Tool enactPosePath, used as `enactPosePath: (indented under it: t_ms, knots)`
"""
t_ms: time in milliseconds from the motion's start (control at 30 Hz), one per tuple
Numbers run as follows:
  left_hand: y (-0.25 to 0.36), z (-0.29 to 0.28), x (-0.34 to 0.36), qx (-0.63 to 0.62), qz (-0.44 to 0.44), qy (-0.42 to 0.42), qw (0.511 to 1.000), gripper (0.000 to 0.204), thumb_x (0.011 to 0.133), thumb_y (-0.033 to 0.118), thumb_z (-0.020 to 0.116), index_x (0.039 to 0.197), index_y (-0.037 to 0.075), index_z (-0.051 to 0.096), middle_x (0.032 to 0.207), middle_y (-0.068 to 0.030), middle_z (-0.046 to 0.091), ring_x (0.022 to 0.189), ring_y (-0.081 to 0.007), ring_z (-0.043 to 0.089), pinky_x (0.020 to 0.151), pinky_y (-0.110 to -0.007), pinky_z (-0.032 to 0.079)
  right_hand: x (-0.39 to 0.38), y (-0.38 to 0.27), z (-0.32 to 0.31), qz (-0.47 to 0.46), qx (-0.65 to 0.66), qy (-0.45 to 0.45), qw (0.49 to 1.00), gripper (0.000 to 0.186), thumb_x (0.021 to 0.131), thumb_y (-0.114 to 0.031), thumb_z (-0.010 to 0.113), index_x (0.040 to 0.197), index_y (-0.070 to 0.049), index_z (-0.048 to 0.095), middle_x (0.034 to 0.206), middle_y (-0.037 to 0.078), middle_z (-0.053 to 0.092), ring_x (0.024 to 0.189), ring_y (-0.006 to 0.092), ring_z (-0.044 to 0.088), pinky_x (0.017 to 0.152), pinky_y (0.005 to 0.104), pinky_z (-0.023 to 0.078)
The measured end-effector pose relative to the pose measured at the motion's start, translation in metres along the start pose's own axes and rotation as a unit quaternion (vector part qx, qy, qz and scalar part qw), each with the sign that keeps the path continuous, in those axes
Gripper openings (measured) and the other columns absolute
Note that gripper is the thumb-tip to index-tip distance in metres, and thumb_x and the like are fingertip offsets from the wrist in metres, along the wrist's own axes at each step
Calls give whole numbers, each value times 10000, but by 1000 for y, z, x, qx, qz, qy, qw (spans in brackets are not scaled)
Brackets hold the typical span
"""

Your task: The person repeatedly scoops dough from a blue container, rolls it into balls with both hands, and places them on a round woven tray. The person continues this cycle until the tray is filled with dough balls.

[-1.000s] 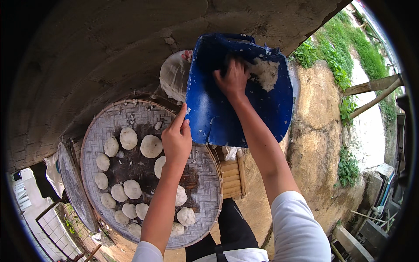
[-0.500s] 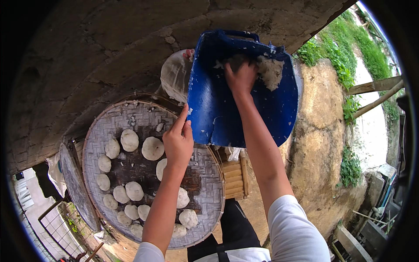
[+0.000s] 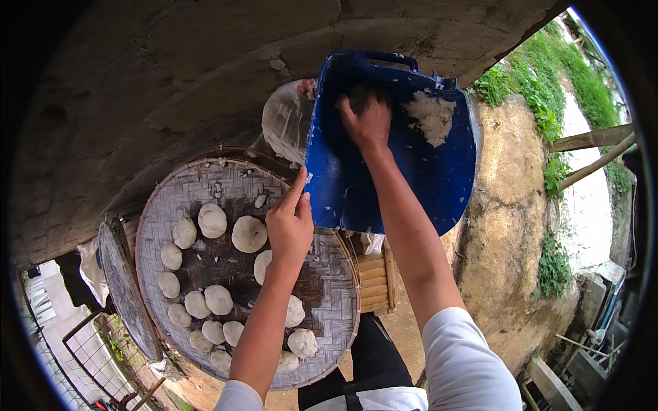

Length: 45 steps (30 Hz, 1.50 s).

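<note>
My left hand (image 3: 290, 226) pinches the near left edge of a cut-open blue plastic container (image 3: 418, 185), its index finger stretched along that edge. Deep inside the container, my right hand (image 3: 368, 123) reaches toward the shaded far wall with its thumb apart from the fingers. Blur and shadow hide the fingertips and whatever they touch. Beside it, a clump of pale, moist grated mash (image 3: 432, 118) sticks to the container's right side. Below my left hand, a round woven bamboo tray (image 3: 336, 274) holds several pale dough balls (image 3: 249, 234) of differing sizes.
A whitish translucent bag (image 3: 284, 123) stands against the container's left side. Bamboo slats (image 3: 372, 282) show between tray and container. A wall (image 3: 151, 89) runs along the far left, and a worn wooden board (image 3: 127, 294) leans beside the tray. Stained concrete (image 3: 504, 205) lies on the right.
My right hand has shifted slightly left within the container, away from the mash clump, which is now more exposed. My left hand keeps its place on the edge. The whole view has shifted slightly.
</note>
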<state>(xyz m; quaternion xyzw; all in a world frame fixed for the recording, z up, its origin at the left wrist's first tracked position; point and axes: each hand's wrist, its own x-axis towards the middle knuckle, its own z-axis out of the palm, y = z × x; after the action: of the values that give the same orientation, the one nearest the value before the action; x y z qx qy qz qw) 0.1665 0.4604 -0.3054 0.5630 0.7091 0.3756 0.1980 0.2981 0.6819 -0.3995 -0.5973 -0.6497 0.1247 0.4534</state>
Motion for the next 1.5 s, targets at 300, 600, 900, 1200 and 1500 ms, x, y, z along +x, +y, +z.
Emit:
enactPosePath:
  t_ms: [300,600,900,1200,1500]
  knots:
    - [-5,2,1,-17,3,-1,1000,479,1004,31,682,1465,162,668,1066,-190,800,714,-118,676,682,-324,554,-31,-35,6,-20,60,-12,998,239,997,-204,660,1147,-56,774,1146,217,717,1033,422,685,932,456,561]
    - [-3,3,-10,-4,13,1,1000,510,993,65,711,1488,168,642,1058,-194,791,780,-246,760,760,-371,576,-31,-69,-21,450,627,-119,625,424,1048,-347,592,1260,-3,720,1218,121,726,1050,252,703,993,389,537]
    - [28,8,-46,-238,-112,118,958,410,1104,238,555,1471,55,534,1393,-115,571,1294,-256,535,1056,-402,443,-64,-103,-103,451,707,-124,530,377,1074,-399,589,1232,-65,669,1172,121,727,1050,260,713,949,434,589]
    - [61,-61,-133,-825,-316,-70,463,745,1064,693,420,1505,104,540,1484,-79,580,1373,-245,564,1174,-410,443,-214,-226,-209,303,581,-108,747,446,1103,-341,508,1397,-7,483,1262,137,610,1067,244,700,1026,407,529]
    - [36,-145,-165,-731,-270,-61,623,697,1137,575,333,1570,38,428,1657,-164,424,1564,-333,365,1288,-477,330,-235,-306,-218,-44,258,-306,916,391,1025,-303,673,1218,36,694,1163,142,686,1064,231,673,944,373,521]
